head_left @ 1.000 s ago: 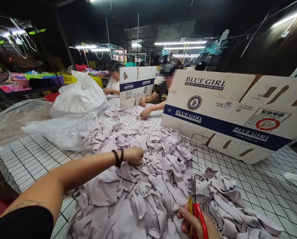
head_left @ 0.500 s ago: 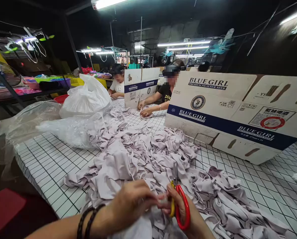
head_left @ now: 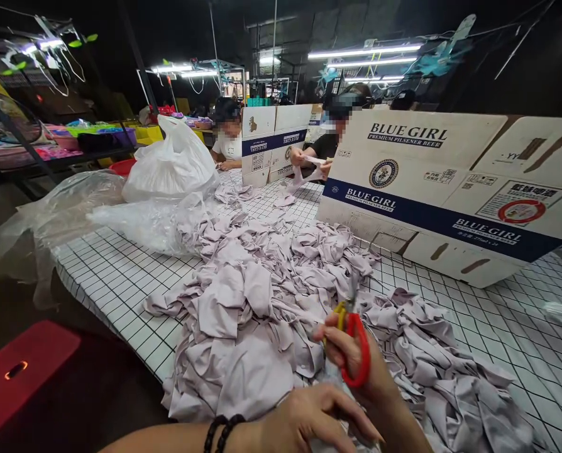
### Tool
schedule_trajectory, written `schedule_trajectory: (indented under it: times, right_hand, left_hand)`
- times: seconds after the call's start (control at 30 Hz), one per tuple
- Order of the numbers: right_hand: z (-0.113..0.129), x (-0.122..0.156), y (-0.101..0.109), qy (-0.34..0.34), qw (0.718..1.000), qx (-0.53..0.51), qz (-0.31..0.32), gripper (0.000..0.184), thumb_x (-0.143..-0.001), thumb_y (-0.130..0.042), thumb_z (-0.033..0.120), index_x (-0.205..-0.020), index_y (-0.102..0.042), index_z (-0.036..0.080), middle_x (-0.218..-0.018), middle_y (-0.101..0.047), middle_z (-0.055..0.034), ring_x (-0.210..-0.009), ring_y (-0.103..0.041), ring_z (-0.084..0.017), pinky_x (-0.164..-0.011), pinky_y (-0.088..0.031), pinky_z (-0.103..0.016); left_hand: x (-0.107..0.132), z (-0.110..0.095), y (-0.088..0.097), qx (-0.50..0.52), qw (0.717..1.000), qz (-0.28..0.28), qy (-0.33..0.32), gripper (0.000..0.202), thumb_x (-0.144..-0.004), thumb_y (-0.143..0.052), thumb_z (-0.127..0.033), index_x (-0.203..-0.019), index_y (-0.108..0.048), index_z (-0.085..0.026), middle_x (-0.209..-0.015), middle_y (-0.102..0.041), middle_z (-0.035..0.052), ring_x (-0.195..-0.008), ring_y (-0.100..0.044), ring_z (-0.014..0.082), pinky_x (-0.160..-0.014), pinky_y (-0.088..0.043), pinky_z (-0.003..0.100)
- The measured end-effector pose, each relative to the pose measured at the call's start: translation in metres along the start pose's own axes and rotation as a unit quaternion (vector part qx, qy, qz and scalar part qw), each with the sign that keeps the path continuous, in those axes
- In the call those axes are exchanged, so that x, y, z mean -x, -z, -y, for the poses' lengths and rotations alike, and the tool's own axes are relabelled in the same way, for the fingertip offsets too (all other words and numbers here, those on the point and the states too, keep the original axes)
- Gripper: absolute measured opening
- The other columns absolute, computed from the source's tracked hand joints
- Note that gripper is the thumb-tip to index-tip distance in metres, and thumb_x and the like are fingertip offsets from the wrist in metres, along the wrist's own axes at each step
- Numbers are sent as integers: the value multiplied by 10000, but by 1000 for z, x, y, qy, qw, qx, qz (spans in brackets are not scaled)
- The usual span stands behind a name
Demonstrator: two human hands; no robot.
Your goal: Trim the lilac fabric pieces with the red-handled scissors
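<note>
My right hand (head_left: 349, 352) is closed around a pair of scissors (head_left: 364, 358) with one red and one yellow handle, blades pointing up and away. Close to its fingertips runs a narrow fold of pale lilac-grey cloth; I cannot tell whether the fingers touch it. My left hand (head_left: 316, 418), a dark braided band on its wrist, is low at the near edge, palm down with fingers apart, over the cloth and below the scissors. A large heap of cut cloth pieces (head_left: 247, 358) spreads in front of both hands, with more of it to the right (head_left: 446, 371).
The table (head_left: 115, 270) has a black-and-white grid cover. An upright cardboard box (head_left: 403, 189) stands at right, with a smaller carton (head_left: 271, 141) behind. Plastic bags (head_left: 170, 167) lie at left, above a red stool (head_left: 26, 371). Two people sit across; one person's hands (head_left: 304, 160) stretch cloth.
My left hand has come away from the right and moved down and right. My right hand with the scissors has shifted slightly right. The person opposite has lifted cloth off the table.
</note>
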State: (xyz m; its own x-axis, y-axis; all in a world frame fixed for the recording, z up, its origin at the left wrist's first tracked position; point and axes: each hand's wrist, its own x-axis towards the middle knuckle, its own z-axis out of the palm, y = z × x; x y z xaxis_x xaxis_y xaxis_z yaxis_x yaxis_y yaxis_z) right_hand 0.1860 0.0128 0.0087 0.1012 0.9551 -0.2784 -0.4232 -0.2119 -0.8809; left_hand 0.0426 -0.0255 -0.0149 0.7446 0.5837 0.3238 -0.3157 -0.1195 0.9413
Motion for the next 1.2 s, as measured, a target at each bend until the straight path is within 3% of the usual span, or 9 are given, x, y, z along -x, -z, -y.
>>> schedule_trajectory:
  times: [0.1,0.17,0.23,0.43,0.53,0.7,0.83,0.97,1.2]
  right_hand:
    - [14,19,34,72,995,50,-43,331,-670,-779,379,-850,-577,187,-622,-670,-3,-363,-344,-29,-382,-230,-190]
    - [19,30,49,84,991,84,-62,348,-676,-771,423,-851,-575,196,-597,-651,0,-350,-344,-43,-376,-235,-209]
    - [20,40,54,75,987,123,-69,383,-665,-769,474,-848,-566,205,-575,-634,1,-340,-341,-56,-361,-213,-215]
    - [10,68,45,44,981,188,-32,388,-707,-732,550,-782,-582,200,-550,-609,7,-368,-295,-49,-376,-191,-207]
    - [7,72,49,2,983,182,10,361,-724,-733,523,-774,-596,193,-577,-635,-3,-389,-384,-68,-405,-277,-210]
    - [7,52,54,10,998,41,-38,325,-636,-821,396,-811,-645,186,-826,-719,-67,-793,-679,-234,-740,-525,-341]
    - [11,29,35,-28,999,-18,-11,402,-624,-783,529,-804,-624,206,-660,-665,-13,-598,-642,-190,-548,-520,-292]
    - [16,10,11,-36,999,-5,34,484,-616,-732,650,-687,-545,210,-485,-496,57,-382,-489,-110,-365,-416,-231]
    - [19,-17,-3,3,999,38,23,403,-551,-844,364,-704,-513,194,-523,-491,89,-410,-443,-62,-371,-344,-176]
  left_hand:
    - [0,-1,12,114,966,-179,147,392,-848,-617,-507,-817,-729,-133,-861,-674,110,-798,-645,175,-800,-496,292]
    - [-5,6,23,242,888,-318,229,355,-878,-585,-468,-858,-686,-128,-780,-662,73,-643,-623,135,-682,-502,267]
    - [-15,10,35,320,823,-396,252,277,-915,-551,-387,-909,-643,-126,-856,-676,83,-629,-637,134,-665,-519,276]
    - [-48,-4,49,441,759,-425,221,183,-950,-409,-82,-900,-584,-107,-793,-637,68,-725,-663,139,-752,-553,275]
    - [-59,-19,44,534,723,-379,222,274,-907,-328,22,-897,-571,-105,-611,-495,-15,-490,-529,65,-547,-481,168]
    - [-74,-46,25,612,747,-142,218,199,-784,-439,18,-833,-590,-103,-540,-300,-70,-371,-315,37,-379,-230,134]
    - [-79,-47,16,591,761,-31,265,130,-806,-497,-97,-819,-627,-101,-532,-333,-49,-396,-322,54,-376,-211,133]
    - [-67,-30,24,552,774,-78,300,224,-872,-480,-220,-922,-649,-82,-630,-478,3,-453,-414,71,-393,-248,149]
    - [-38,-28,39,430,818,-197,328,503,-913,-350,-412,-1073,-654,-44,-970,-704,180,-509,-543,128,-494,-425,256]
